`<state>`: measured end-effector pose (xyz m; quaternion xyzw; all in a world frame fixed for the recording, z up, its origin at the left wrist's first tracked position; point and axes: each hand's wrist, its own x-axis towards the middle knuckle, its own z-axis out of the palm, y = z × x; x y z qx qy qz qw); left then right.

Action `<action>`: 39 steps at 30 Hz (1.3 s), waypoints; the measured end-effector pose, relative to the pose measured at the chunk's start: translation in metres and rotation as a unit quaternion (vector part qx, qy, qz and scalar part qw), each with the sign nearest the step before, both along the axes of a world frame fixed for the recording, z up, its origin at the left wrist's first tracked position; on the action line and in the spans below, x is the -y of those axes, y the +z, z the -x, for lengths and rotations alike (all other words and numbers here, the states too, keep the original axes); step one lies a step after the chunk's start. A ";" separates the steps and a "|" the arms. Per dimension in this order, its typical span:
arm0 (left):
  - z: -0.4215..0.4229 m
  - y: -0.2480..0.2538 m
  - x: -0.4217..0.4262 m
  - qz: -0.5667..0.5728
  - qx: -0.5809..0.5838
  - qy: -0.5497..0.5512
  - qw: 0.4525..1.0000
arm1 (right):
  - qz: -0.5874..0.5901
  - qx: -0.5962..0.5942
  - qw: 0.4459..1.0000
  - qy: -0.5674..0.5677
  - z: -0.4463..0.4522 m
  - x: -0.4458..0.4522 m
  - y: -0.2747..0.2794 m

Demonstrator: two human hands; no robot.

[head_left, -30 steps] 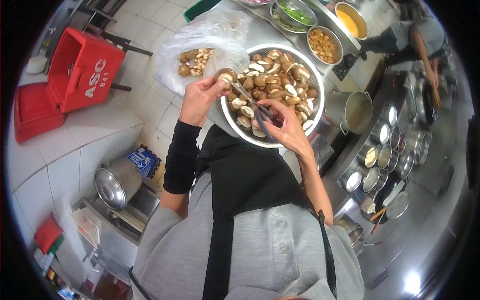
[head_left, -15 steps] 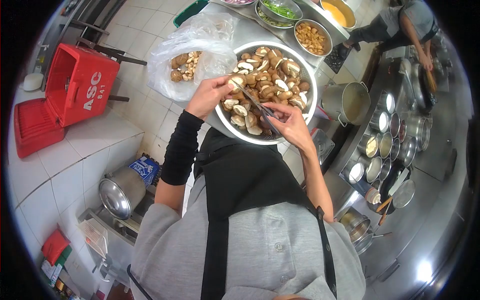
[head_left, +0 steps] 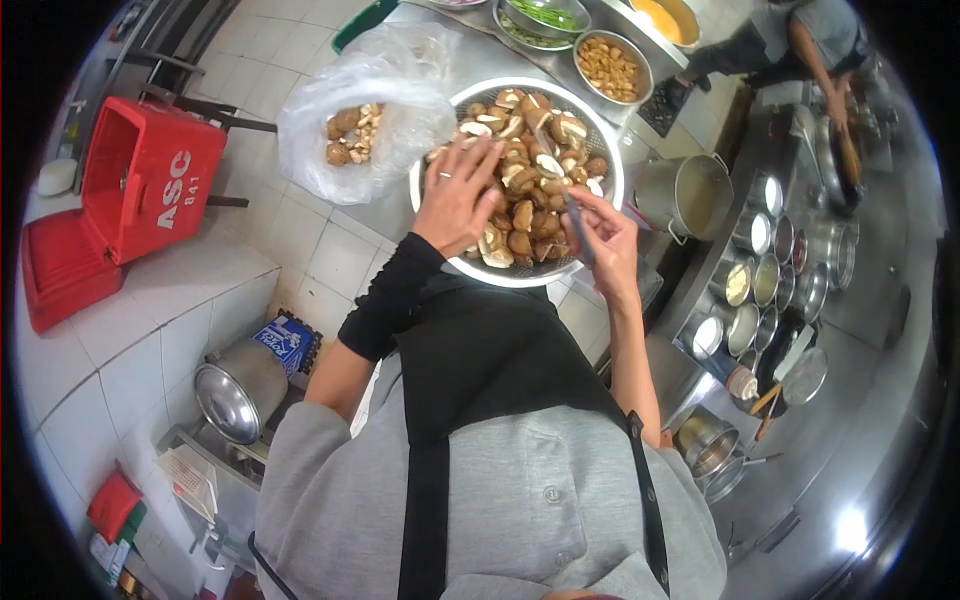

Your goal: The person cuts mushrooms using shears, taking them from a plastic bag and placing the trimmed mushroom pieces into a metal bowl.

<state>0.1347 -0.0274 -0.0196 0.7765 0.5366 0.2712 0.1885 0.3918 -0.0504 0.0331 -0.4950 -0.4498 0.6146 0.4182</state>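
Observation:
A white-rimmed colander [head_left: 618, 160] full of brown mushrooms [head_left: 522, 180], many showing pale cut faces, stands in front of me. My left hand [head_left: 460, 200], with a ring and a black sleeve on the forearm, lies open over the mushrooms at the colander's left side, fingers stretched out. Whether anything is under its palm is hidden. At the right side my right hand [head_left: 607, 240] is closed around the dark handle of a knife [head_left: 577, 225], whose thin blade points away over the mushrooms. A clear plastic bag [head_left: 400, 90] left of the colander holds mushroom stems and pieces [head_left: 352, 135].
Bowls of green vegetables [head_left: 545, 15] and brown cubes [head_left: 610, 68] stand beyond the colander. To the right are a tall pot [head_left: 685, 195] and a counter with several seasoning tins [head_left: 765, 280]. Another person [head_left: 800, 45] works there. A red box [head_left: 150, 185] stands left.
My left hand no longer holds a mushroom at the colander's upper left; it has opened and spread over the pile. My right hand has shifted right, the knife now pointing farther away from me.

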 end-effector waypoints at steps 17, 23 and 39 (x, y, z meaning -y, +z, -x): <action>0.176 -0.084 -0.056 0.049 -0.377 0.217 0.899 | -0.071 0.131 0.982 0.112 0.036 -0.008 0.048; 0.168 -0.035 -0.067 0.150 -0.301 0.236 0.911 | -0.164 0.258 0.936 0.175 0.110 -0.021 0.058; 0.161 0.001 -0.029 0.250 0.553 0.303 0.735 | -0.167 0.316 0.914 0.194 0.146 -0.041 0.062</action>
